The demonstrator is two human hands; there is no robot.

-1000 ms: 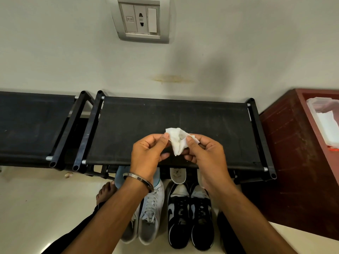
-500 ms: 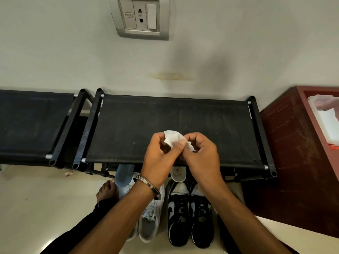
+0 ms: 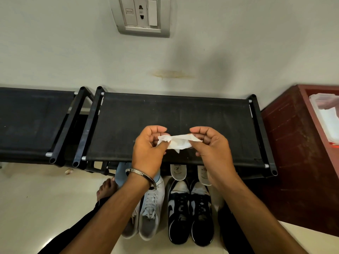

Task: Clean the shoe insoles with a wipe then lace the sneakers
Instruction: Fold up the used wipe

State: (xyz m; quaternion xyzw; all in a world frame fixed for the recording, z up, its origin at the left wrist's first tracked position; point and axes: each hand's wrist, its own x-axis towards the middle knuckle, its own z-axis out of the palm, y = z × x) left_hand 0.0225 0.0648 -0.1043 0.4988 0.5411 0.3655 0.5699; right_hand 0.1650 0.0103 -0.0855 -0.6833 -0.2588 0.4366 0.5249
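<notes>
A: What lies nearest the person?

B: Two pairs of sneakers stand on the floor (image 3: pixel 36 198) between the legs: a white pair (image 3: pixel 149 211) on the left, a black pair (image 3: pixel 189 213) on the right. A bare foot (image 3: pixel 105 188) shows just left of the white pair. Two pale insoles (image 3: pixel 178 171) stick out from under the rack's front edge, just beyond the black pair's toes.

A: And the hands?

B: They hover above the shoes, in front of the rack (image 3: pixel 174 125). The left hand (image 3: pixel 149 149), with a bracelet (image 3: pixel 141 176) on its wrist, pinches one end of the wipe (image 3: pixel 178 142) between thumb and fingers. The right hand (image 3: pixel 211 145) pinches the other end. The wipe is stretched between them, crumpled, clear of any shoe.

A: Farther back?

B: A second black rack (image 3: pixel 27 121) stands to the left. A dark red cabinet (image 3: pixel 293 143) sits at the right, with a clear plastic pack (image 3: pixel 328 116) on top. A socket plate (image 3: pixel 141 15) is on the wall (image 3: pixel 55 43) above.
</notes>
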